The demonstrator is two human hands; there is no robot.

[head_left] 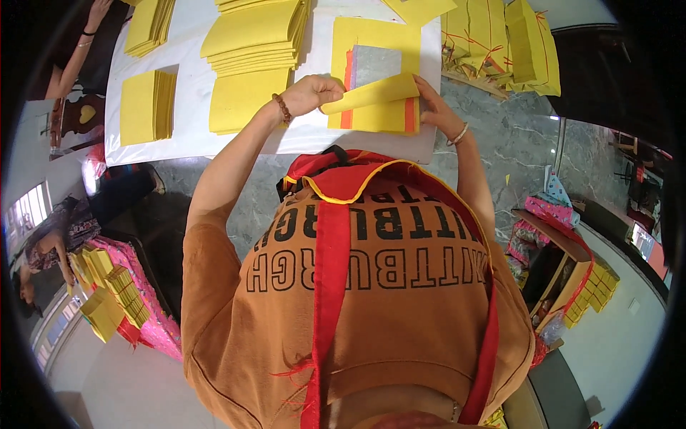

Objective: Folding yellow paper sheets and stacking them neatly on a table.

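Observation:
On the white-covered table [191, 107] a yellow paper sheet lies before me, its near part raised as a yellow flap [373, 93]. Under and behind the flap show a grey rectangle [379, 64] and red strips [347, 119]. My left hand [309, 94], with a beaded bracelet at the wrist, pinches the flap's left end. At the opposite end my right hand [441, 113] grips the edge, fingers on the far side and thumb nearer me. Just left of the sheet sit a tall pile of folded yellow paper [254, 36] and a lower pile [244, 101].
More yellow stacks stand at the table's left, one near [146, 107] and one far [148, 27]. Yellow paper bags with red cords [530, 43] sit beyond the right edge. Another person's arm [70, 68] is at the far left; a pink-covered surface [146, 307] holds yellow bundles.

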